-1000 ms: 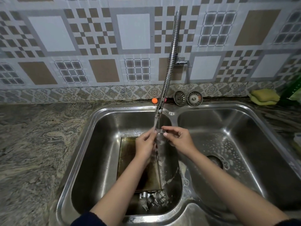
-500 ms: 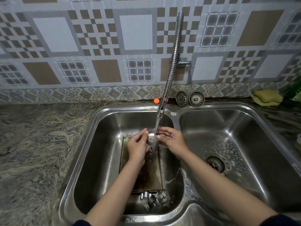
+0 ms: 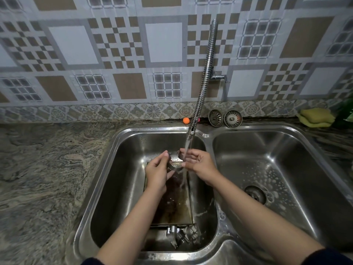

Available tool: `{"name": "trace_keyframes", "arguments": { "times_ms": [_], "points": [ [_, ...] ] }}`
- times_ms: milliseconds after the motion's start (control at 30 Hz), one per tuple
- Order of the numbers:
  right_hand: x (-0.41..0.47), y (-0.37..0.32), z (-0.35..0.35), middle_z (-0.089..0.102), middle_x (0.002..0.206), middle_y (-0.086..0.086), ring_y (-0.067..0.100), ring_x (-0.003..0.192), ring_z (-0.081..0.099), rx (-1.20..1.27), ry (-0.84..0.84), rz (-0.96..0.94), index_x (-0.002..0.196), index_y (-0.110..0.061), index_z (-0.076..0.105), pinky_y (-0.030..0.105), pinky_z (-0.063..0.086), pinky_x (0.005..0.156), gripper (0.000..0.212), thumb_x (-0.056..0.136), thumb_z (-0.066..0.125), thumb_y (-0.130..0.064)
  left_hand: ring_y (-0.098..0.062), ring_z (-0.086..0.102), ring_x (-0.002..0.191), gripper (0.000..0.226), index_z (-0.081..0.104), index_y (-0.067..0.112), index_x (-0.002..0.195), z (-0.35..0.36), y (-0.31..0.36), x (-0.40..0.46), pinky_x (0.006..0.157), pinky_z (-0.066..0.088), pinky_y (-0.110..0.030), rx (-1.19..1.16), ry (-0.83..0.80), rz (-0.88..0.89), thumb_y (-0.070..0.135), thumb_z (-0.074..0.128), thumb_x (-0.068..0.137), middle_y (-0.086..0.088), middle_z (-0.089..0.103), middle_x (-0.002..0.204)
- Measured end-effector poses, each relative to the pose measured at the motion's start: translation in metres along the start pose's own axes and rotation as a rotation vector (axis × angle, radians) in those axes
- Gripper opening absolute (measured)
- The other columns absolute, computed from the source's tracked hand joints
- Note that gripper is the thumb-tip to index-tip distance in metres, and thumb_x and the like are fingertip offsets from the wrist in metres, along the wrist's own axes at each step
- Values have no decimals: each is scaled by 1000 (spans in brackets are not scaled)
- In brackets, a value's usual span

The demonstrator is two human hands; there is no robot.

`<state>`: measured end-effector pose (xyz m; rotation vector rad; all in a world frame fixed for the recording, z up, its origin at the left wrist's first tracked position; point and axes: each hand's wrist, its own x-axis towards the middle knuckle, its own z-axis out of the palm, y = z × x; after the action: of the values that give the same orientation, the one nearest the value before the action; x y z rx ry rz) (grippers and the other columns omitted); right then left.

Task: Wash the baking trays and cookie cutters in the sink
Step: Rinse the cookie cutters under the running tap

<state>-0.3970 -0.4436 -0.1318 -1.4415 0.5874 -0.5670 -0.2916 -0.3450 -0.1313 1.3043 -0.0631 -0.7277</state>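
— Steel everywhere: from the head view, both hands are over the left basin (image 3: 118, 188), holding one ring-shaped cookie cutter (image 3: 174, 166) under the stream from the coiled tap (image 3: 205, 77)

— How's the grip?

— Left hand (image 3: 157, 173) pinches the cutter's left rim with its fingertips; right hand (image 3: 198, 163) pinches the right rim. Water runs down between them

— And the rest?

— A stained baking tray (image 3: 172, 205) lies flat on the basin floor beneath the hands. More cookie cutters (image 3: 183, 235) sit heaped at its near edge. The right basin (image 3: 286, 159) has suds around its drain
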Motion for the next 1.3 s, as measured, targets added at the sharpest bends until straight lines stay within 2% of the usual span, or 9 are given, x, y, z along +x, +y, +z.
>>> {"name": "trace_keyframes", "arguments": {
  "times_ms": [300, 433, 600, 700, 867, 967, 1067, 1200, 1300],
  "points": [
    [-10, -10, -20, 69, 102, -2, 3, 93, 66, -93, 40, -65, 112, -20, 61, 20, 52, 86, 49, 78, 66, 14, -23, 66, 102, 16, 69, 16, 104, 15, 2, -10, 78, 56, -38, 3, -116, -48, 18, 60, 91, -8, 70, 109],
    [-13, -18, -31, 70, 99, -6, 1, 91, 65, -195, 31, -103, 103, -31, 68, 15, 48, 85, 45, 79, 68, 8, -28, 63, 85, 18, 67, 15, 107, 18, -1, -10, 64, 53, -30, 41, -183, -88, 19, 56, 93, -6, 73, 91],
    [-17, -24, -36, 69, 101, -1, -6, 89, 63, -254, -4, -98, 109, -24, 66, 12, 47, 83, 44, 80, 66, 9, -14, 64, 53, 16, 67, 17, 104, 21, -5, -14, 54, 51, -26, 83, -212, -112, 21, 55, 94, 1, 73, 71],
    [-17, -23, -35, 68, 100, -4, -6, 88, 64, -260, -32, -85, 114, -18, 64, 12, 48, 82, 44, 80, 65, 10, -15, 71, 64, 13, 67, 21, 102, 16, -7, -16, 60, 58, -27, 90, -202, -124, 23, 57, 93, 0, 75, 79],
    [-9, -14, -23, 68, 111, 15, 13, 96, 62, -257, -37, -61, 111, -24, 65, 28, 50, 92, 42, 80, 69, 4, -16, 70, 63, 16, 66, 14, 105, 5, -5, -15, 52, 53, -23, 84, -149, -104, 22, 58, 92, -9, 73, 92],
    [-2, -13, -9, 69, 109, 2, 11, 98, 63, -268, -63, -70, 112, -20, 65, 30, 49, 92, 38, 81, 68, 2, -18, 69, 66, 8, 65, 18, 97, -3, 0, -10, 57, 53, -26, 81, -86, -106, 23, 60, 91, -9, 71, 94],
    [8, -15, 0, 70, 109, -4, 21, 97, 67, -320, -85, -77, 96, -26, 70, 39, 52, 91, 25, 82, 70, -6, -23, 69, 76, 11, 66, 18, 99, -10, 10, -7, 57, 54, -25, 101, -71, -81, 24, 61, 91, -11, 70, 105],
    [16, -24, 4, 69, 106, -4, 10, 93, 64, -345, -70, -82, 101, -34, 67, 30, 50, 87, 33, 82, 69, -7, -22, 67, 78, 11, 66, 19, 99, -8, 26, -7, 68, 56, -28, 141, -100, -17, 23, 58, 92, -9, 68, 103],
    [12, -33, -7, 68, 93, -2, 1, 77, 64, -291, -39, -68, 106, -23, 66, 16, 49, 72, 31, 84, 65, -1, -26, 68, 87, 14, 67, 21, 103, -3, 31, -9, 70, 57, -26, 203, -183, 14, 23, 56, 94, -7, 68, 105]
  ]
}}
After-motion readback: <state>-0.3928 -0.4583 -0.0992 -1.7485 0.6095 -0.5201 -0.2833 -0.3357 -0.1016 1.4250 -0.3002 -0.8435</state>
